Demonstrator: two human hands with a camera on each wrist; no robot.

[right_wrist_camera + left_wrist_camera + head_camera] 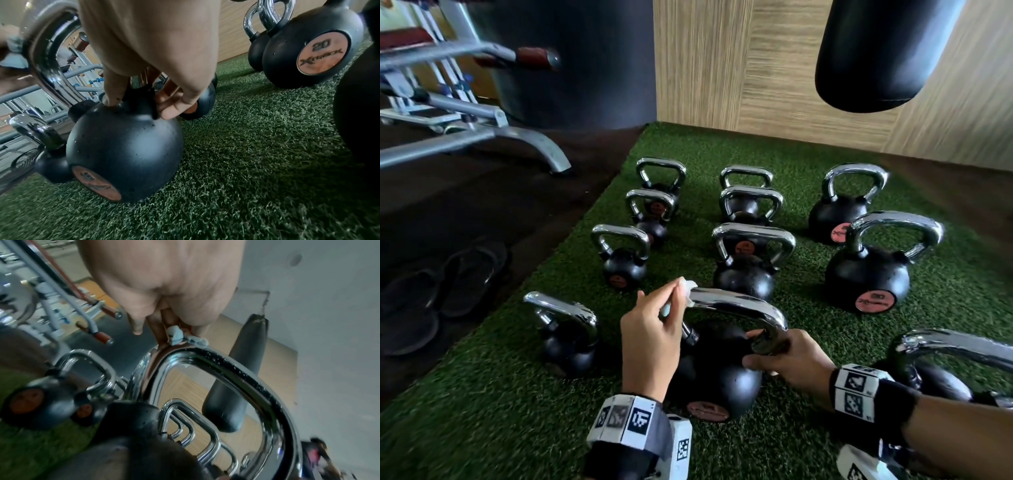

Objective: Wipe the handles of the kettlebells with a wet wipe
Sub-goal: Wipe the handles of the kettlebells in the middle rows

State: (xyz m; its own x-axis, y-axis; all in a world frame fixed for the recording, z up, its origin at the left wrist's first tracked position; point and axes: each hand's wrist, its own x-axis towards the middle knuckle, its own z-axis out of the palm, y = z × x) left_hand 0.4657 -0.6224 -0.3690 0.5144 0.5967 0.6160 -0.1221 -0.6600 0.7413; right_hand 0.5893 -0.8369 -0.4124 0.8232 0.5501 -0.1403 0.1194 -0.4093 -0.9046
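The wet wipe (686,287) sat bunched on the left bend of the chrome handle (736,306) of the nearest kettlebell (714,377), which stood on the green turf (808,342). The left hand (650,339) pinched the wipe there. The right hand (791,359) curled round the handle's right foot; the right wrist view showed its fingertips (112,99) touching the black ball. Droplets on the chrome showed only from the left wrist. More kettlebells (866,274) stood behind.

Black kettlebells (866,279) with shiny chrome handles (755,236) and orange-pink round labels (875,302) — green turf (585,404) beneath. The wipe (176,335) is pale blue-white; wristbands (858,392) carry black-and-white square codes — the punching bag (876,54) black.
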